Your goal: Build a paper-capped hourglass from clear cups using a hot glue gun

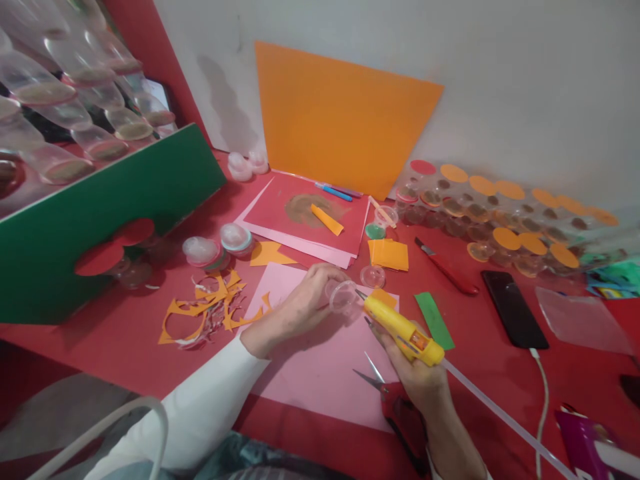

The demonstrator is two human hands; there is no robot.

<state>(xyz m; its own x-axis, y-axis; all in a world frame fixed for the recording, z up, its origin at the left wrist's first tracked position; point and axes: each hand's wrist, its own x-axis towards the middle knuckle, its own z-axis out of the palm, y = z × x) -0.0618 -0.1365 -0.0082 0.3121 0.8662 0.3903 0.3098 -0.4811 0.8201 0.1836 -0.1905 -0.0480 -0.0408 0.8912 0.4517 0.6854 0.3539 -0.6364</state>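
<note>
Left hand (pixel 316 291): fingers pinch clear plastic cup (pixel 344 297) over pink sheet (pixel 320 373). Right hand (pixel 419 379): fingers wrapped round yellow glue gun (pixel 395 323), nozzle near cup. Open scissors (pixel 396 408) crowd right hand; orange scraps (pixel 174 311) left, knife (pixel 447 267) and phone (pixel 515 310) right, on red worktop (pixel 135 337).

Smooth plastic glue gun (pixel 397 328)

One glue gun (pixel 395 327), one pair of scissors (pixel 393 404)

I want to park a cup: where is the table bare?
Bare red table shows between the green strip and the phone, and between the orange scraps and its front edge. It is crowded around the glue gun and scissors.
</note>
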